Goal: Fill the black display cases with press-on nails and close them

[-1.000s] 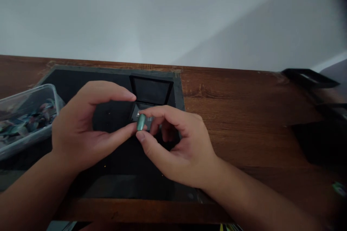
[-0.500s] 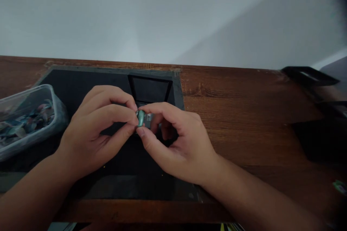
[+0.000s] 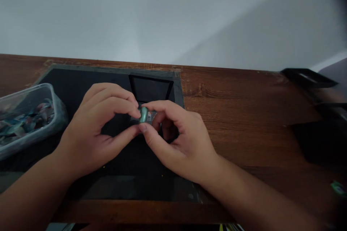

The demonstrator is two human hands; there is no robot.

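A small, glossy green piece [image 3: 143, 114] with rounded ends is held between my two hands, above the dark mat. My right hand [image 3: 181, 137] pinches it by its far and near ends with index finger and thumb; the other fingers curl in behind. From the left side, the index fingertip and thumb of my left hand [image 3: 100, 122] also close on the piece. Just beyond stands a black case [image 3: 151, 88] with its framed lid raised. Its lower part is mostly covered by my fingers, and a small pale label [image 3: 149, 116] shows beside the piece.
At the left, a clear plastic tub [image 3: 58, 110] holds many small wrapped or shiny bits. The black mat [image 3: 127, 173] lies on a brown wooden table [image 3: 230, 122] against a pale wall. Dark, blurred objects [image 3: 309, 77] stand at the right edge.
The green piece has shifted slightly right and away from me between my fingers. My left index finger and thumb have parted a little. The tub and case stay put.
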